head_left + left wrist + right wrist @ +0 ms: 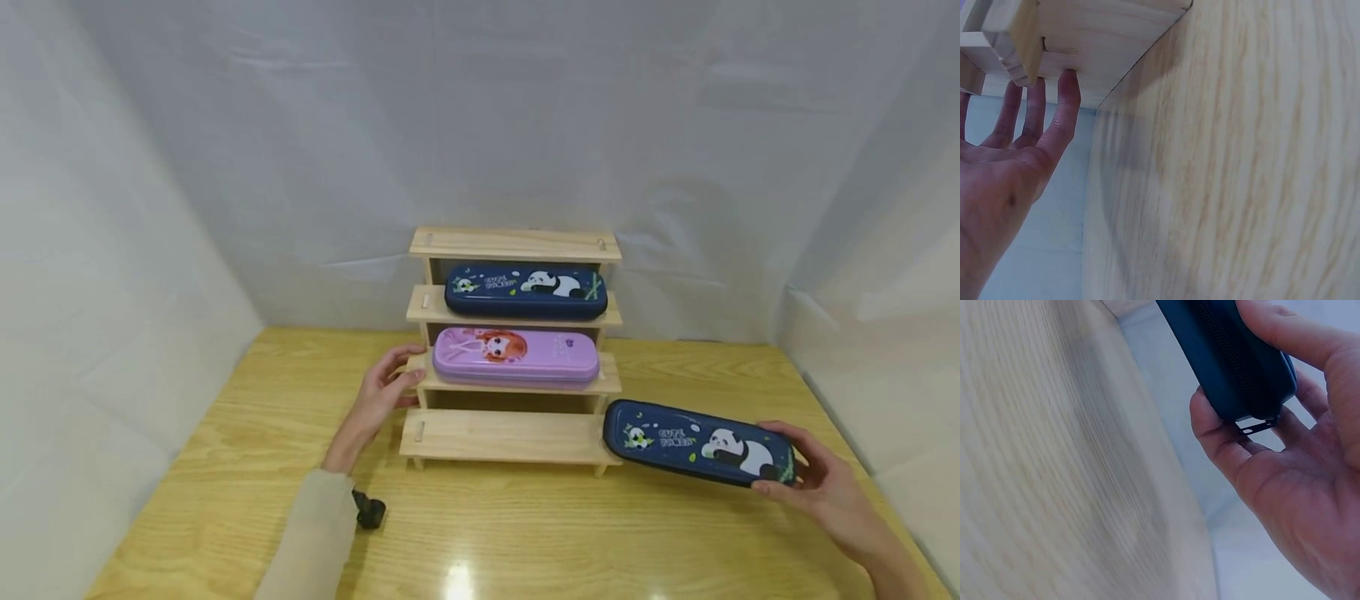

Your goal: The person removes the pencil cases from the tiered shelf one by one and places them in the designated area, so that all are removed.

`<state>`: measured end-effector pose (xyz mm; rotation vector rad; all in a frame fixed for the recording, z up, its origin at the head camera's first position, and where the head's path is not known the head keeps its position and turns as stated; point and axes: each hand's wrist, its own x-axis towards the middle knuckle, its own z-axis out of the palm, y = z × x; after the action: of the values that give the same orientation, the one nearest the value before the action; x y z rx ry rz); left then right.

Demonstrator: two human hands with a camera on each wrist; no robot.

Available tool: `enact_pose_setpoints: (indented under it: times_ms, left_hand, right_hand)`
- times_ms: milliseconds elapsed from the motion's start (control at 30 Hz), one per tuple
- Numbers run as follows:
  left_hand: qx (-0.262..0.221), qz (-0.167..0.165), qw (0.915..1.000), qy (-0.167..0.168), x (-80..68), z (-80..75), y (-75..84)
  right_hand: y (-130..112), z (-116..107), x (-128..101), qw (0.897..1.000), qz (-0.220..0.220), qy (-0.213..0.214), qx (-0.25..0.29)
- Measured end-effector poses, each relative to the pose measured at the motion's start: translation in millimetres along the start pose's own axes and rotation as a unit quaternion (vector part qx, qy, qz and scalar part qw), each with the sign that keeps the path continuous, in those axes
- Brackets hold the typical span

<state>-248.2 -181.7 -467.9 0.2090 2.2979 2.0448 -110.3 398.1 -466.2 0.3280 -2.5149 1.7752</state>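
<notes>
My right hand (821,479) holds a dark blue panda pencil case (697,442) by its right end, thumb at the front. The case is tilted, its left end by the right edge of the rack's bottom shelf. Its zipper pull (1259,427) shows in the right wrist view. A stepped wooden rack (502,435) stands on the table. My left hand (381,390) grips the left end of its second shelf from the bottom; in the left wrist view several fingers (1060,122) touch the side panel below a board. The thumb is hidden there.
A purple pencil case (517,357) with a cartoon girl lies on the second shelf from the bottom. Above it sits another blue panda pencil case (527,292). A small black object (370,510) is beside the left sleeve. Pale sheets (517,125) enclose the wooden table (480,533).
</notes>
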Motion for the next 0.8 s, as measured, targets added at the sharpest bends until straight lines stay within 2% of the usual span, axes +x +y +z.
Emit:
enact_pose_setpoints:
  times_ms: [200,433,667,800]
  left_hand:
    - [-0.002,-0.002,1.0,0.0,-0.5,0.2,0.2]
    - [-0.001,-0.003,1.0,-0.001,0.1,-0.7,0.6]
    - [-0.009,0.001,0.9999,-0.005,0.5,-0.5,1.5]
    - [-0.011,-0.001,0.9999,-0.004,0.0,-0.2,1.1]
  right_hand:
    - [6,-7,-3,0.999,0.006,0.035,0.028]
    - [7,-6,2,0.993,0.057,0.101,-0.029]
    - [6,2,8,0.982,0.1,0.157,-0.018]
    - [3,8,12,0.973,0.12,0.185,-0.069]
